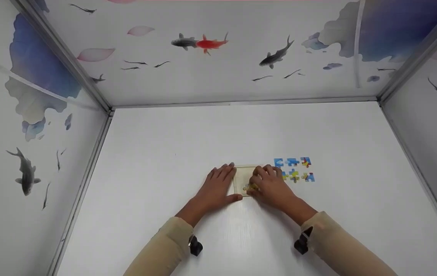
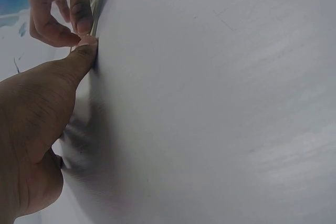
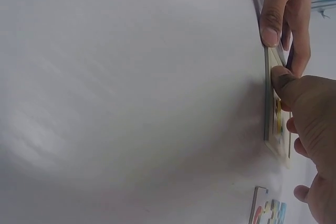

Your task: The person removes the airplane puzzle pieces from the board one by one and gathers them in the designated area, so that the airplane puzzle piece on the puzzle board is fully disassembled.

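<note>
A small pale wooden puzzle tray (image 1: 243, 175) lies on the white table between the two hands. My left hand (image 1: 215, 188) rests along its left side with fingers extended, the thumb at the front left corner. Over the right part of the tray, my right hand (image 1: 275, 187) bends its fingers down and pinches a small yellowish jigsaw piece (image 1: 254, 186), mostly covered by the fingertips. Another patterned piece (image 1: 245, 188) shows beside it, at the tray's front. In the right wrist view, the right thumb (image 3: 281, 80) bears down by the tray's near rim (image 3: 268, 116).
Several loose jigsaw pieces (image 1: 294, 175), blue, yellow and red, lie in two rows just right of the tray, one partly behind the right hand. White panels (image 1: 218, 82) with painted fish enclose the table at the back and sides.
</note>
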Motion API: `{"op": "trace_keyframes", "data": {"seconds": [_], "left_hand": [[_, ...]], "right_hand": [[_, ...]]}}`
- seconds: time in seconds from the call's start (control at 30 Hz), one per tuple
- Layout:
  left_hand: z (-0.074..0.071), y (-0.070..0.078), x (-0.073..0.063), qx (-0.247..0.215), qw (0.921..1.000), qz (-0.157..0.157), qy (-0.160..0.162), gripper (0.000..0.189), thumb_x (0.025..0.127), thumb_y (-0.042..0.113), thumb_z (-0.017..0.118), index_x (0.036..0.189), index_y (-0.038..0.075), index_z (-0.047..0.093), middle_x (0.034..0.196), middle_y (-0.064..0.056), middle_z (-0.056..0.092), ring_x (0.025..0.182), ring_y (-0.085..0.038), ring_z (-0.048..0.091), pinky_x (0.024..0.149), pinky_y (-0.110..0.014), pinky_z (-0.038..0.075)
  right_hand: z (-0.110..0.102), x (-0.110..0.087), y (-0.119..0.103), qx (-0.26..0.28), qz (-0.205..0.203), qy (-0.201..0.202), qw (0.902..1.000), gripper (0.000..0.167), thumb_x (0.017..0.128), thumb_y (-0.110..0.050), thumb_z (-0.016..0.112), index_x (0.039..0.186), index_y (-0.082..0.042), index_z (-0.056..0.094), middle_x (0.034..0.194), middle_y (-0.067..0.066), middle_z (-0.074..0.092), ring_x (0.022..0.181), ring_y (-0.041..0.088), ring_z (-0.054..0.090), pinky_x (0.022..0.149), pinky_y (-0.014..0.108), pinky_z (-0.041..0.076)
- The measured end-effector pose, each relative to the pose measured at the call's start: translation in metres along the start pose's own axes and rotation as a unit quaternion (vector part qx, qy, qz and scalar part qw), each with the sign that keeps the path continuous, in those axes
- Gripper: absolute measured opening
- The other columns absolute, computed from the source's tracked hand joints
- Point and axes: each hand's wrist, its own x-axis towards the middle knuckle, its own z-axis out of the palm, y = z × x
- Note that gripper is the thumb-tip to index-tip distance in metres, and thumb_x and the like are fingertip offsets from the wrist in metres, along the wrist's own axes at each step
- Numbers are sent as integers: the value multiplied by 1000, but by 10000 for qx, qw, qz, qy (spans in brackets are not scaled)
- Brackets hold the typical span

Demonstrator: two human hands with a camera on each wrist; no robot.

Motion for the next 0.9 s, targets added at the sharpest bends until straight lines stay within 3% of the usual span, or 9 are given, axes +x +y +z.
{"op": "trace_keyframes", "data": {"seconds": [0.27, 0.57, 0.9], "left_hand": [[0, -1, 0, -51, 10000, 19, -9, 99, 107, 71, 56, 177, 9, 23, 185, -6, 17, 170, -27, 16, 135, -53, 19], [1, -1, -1, -47, 10000, 27, 6, 98, 107, 71, 55, 177, 10, 23, 185, -5, 17, 170, -27, 16, 135, -53, 19], [-3, 0, -3, -173, 9998, 67, 23, 98, 107, 70, 56, 177, 10, 23, 185, -6, 17, 170, -28, 17, 136, -53, 18]], "right_hand": [[-1, 2, -1, 177, 99, -159, 9997, 33, 101, -44, 81, 113, -14, 72, 128, 8, 59, 125, 35, 53, 111, 69, 42], [-4, 3, -4, 130, 185, -207, 9995, 34, 99, -45, 83, 115, -16, 76, 111, 6, 53, 106, 29, 47, 88, 55, 40], [-1, 3, -3, -48, 207, -214, 9995, 29, 100, -41, 81, 114, -17, 74, 100, 5, 58, 95, 26, 48, 79, 50, 40]]}}
